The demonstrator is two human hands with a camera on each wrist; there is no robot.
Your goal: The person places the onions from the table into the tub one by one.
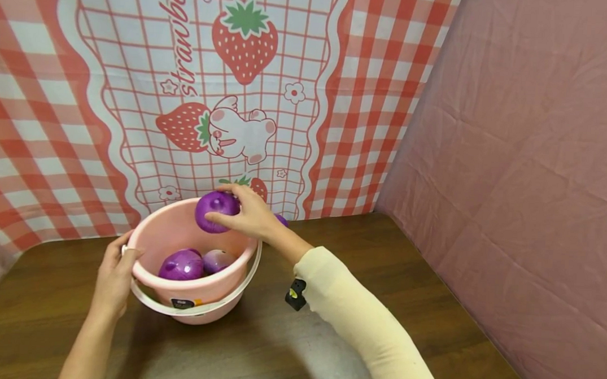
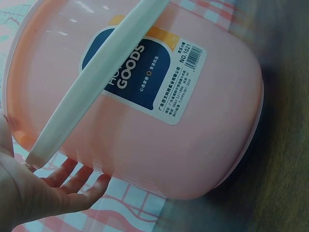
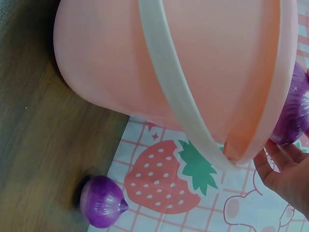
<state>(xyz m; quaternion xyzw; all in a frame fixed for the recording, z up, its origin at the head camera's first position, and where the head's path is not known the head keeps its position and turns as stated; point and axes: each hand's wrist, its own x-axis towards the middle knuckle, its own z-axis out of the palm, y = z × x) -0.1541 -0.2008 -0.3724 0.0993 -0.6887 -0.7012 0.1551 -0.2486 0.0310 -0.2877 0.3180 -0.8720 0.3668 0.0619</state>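
A pink bucket stands on the wooden table, its white handle hanging down at the front. At the left rim my left hand grips the bucket, thumb over the edge and fingers against the outside wall. My right hand pinches a shiny purple onion above the bucket's back right side. Inside the bucket lie a purple onion and a paler one. One more onion rests on the table behind the bucket, mostly covered by my right wrist in the head view.
A strawberry-print checkered cloth hangs along the back edge of the table. To the right is a pink fabric wall. The bucket carries a dark blue label on its front.
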